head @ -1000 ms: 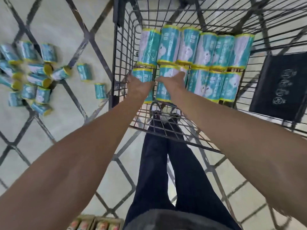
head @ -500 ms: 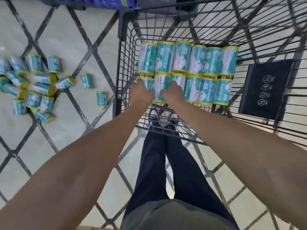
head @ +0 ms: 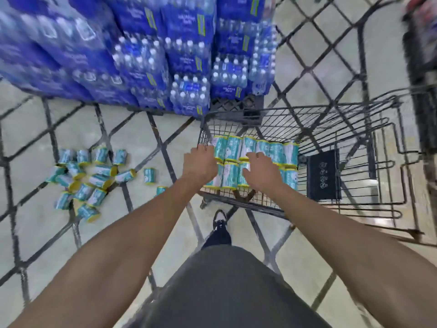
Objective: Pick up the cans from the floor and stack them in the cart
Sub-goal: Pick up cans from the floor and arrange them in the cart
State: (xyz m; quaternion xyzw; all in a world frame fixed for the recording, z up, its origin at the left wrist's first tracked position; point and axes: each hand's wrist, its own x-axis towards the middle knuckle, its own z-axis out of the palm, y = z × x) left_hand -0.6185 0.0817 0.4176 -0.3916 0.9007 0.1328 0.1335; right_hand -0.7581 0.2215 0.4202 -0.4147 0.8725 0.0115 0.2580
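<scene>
Teal cans with yellow rims lie in two rows point(head: 261, 149) at the left end of the black wire cart point(head: 331, 107). My left hand point(head: 201, 162) hovers at the cart's left corner beside the front row, fingers loosely curled and holding nothing. My right hand point(head: 260, 172) is over the front row with fingers spread, also empty. Several more cans lie in a loose pile on the floor point(head: 94, 178) to the left. Two strays sit nearer the cart: one can point(head: 149, 175) and a second can point(head: 161, 190) partly hidden by my left arm.
Stacked blue packs of water bottles point(head: 146, 55) stand on a pallet just beyond the cart. The cart's black seat flap point(head: 324, 174) lies right of the cans. More wire cart frames point(head: 402, 162) sit to the right. My shoe point(head: 220, 221) is at the cart's near side.
My head has risen and pulled back, so the cart looks smaller and the water packs come into view. Both hands have lifted off the front-row cans they were pressing on.
</scene>
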